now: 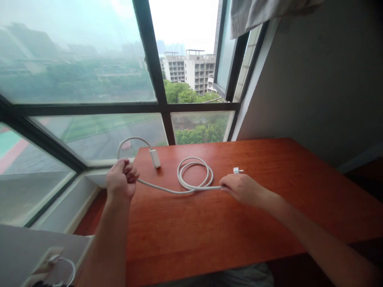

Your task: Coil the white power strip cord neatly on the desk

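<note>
A white power cable point(161, 189) runs between my two hands, with a loose coil point(211, 171) of it lying on the table's middle. My left hand point(122, 175) is closed around the cable near the table's left edge. From there the cable arches up and over to a white rectangular connector block point(154, 158), which is by the back left corner of the table. On the right, my right hand point(239, 186) pinches the cable close to its other end. Just beyond those fingers a white plug point(236, 170) with a metal prong shows; the cable between is hidden by the hand.
The reddish-brown wooden table point(185, 235) fills the area before me. Windows with dark frames point(163, 104) rise behind it, one pane swung open. A grey curtain point(254, 16) hangs at top right. A wall socket point(49, 261) with a plugged-in white cord is at lower left.
</note>
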Motion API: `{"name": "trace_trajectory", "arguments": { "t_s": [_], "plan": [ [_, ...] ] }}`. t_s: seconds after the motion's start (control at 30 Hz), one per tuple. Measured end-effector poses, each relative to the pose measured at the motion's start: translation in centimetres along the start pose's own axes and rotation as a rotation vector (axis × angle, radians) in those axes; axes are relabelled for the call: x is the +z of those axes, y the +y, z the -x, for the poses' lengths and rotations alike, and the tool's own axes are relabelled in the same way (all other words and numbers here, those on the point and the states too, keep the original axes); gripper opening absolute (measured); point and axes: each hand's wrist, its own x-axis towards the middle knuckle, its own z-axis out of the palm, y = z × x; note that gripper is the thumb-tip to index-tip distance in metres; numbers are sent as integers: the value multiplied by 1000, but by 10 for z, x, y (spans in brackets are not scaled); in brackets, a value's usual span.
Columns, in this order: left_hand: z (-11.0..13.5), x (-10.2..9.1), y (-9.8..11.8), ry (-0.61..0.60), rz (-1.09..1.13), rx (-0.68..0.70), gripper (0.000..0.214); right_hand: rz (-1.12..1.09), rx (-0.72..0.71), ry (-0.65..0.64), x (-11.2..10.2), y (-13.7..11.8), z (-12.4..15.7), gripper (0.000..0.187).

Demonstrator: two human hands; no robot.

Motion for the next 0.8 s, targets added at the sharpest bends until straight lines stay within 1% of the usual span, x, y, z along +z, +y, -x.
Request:
{"name": "trace_trajectory", "arguments": {
  "t_s": [0.07,0.13,0.2,0.27,0.33,0.4,0.5,0.53,0.57,0.6,0.67,0.73,0.8],
  "plan": [
    [0,-11,-8,107,-71,-85,10,-66,60,125,-20,5,-3,21],
    [3,-19,-16,197,-188,-146,5,-145,122,254,-42,8,-7,21],
    [7,-25,-21,224,-341,-201,4,-251,187,365,-63,10,-13,19],
    [11,-30,-25,177,-517,-260,9,-428,246,428,-82,9,-18,20],
    [14,-36,-27,81,-729,-302,17,-682,283,460,-96,9,-22,21],
    [17,-39,-28,-47,-992,-323,28,-950,306,472,-106,9,-25,21],
    [19,-39,-27,-291,-1436,-370,45,-1304,356,449,-115,10,-28,22],
    [20,-37,-25,-353,-1573,-375,49,-1409,378,432,-116,11,-29,23],
    [21,-34,-23,-389,-1697,-366,51,-1502,398,416,-117,12,-29,23],
    [22,-31,-20,-390,-1807,-345,53,-1581,415,404,-119,12,-30,24],
    [24,-22,-13,-342,-1974,-290,55,-1694,427,391,-121,12,-29,24],
    [27,-13,-7,-321,-2075,-242,57,-1756,412,393,-127,10,-27,23],
    [29,-1,-6,-359,-2112,-158,56,-1786,380,408,-135,6,-24,23]
  ]
}}
